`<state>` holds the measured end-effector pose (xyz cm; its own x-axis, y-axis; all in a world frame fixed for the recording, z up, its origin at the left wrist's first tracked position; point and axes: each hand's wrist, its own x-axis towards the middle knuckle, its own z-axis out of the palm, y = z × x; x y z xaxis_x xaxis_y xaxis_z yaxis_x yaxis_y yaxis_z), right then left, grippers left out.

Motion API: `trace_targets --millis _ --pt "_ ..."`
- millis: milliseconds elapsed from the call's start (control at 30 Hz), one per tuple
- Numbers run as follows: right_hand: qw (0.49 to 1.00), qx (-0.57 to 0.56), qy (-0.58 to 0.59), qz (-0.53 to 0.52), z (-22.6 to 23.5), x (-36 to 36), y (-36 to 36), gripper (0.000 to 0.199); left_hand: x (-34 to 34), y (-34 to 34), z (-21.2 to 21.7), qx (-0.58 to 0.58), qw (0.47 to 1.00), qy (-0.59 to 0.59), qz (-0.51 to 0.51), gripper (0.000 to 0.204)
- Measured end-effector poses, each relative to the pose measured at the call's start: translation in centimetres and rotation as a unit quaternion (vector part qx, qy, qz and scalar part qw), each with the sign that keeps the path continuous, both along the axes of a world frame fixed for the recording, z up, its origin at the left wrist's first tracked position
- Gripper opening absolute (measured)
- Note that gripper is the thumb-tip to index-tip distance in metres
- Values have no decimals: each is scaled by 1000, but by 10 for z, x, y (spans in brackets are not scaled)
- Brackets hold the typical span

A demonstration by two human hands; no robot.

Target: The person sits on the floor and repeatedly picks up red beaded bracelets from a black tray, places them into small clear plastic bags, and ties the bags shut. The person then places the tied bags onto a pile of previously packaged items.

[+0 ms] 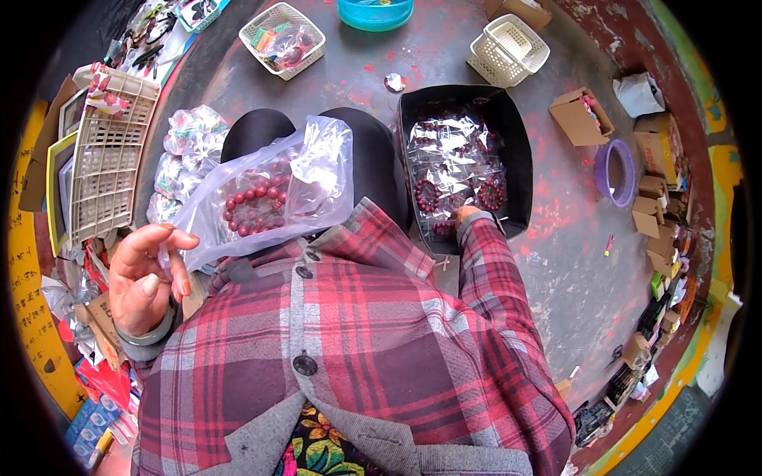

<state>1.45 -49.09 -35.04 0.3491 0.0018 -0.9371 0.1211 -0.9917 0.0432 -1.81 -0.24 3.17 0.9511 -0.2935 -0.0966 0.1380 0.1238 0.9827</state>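
A clear plastic bag lies across my lap, with dark red beaded bracelets inside. My left hand is raised at the bag's left edge, palm up, its fingers bent and apart; the bag's rim passes close by the fingertips. To the right stands a black open box holding several red bead bracelets in shiny clear wrappers. My right hand reaches in over the box's near edge, beside the wrapped bracelets. Its fingertips are mostly hidden, so what they grip does not show.
Filled clear bags sit left of my legs. Ahead stand a white basket with packets, a blue tub and stacked cream baskets. A white crate is at left. Cardboard boxes and a purple ring lie at right.
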Motion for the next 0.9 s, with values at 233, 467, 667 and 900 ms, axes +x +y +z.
trace_targets --millis 233,467,667,900 --pt "988 51 -146 11 -52 -44 -44 22 7 -11 10 -39 999 13 -12 51" --pt "829 297 -350 -320 94 45 -88 24 0 -12 7 -70 997 22 29 62" --pt "377 736 -397 -399 332 95 20 28 1 -6 7 -114 993 16 5 64" --pt "362 925 -95 -59 406 59 238 34 -2 1 -11 -166 986 -10 -1 61"
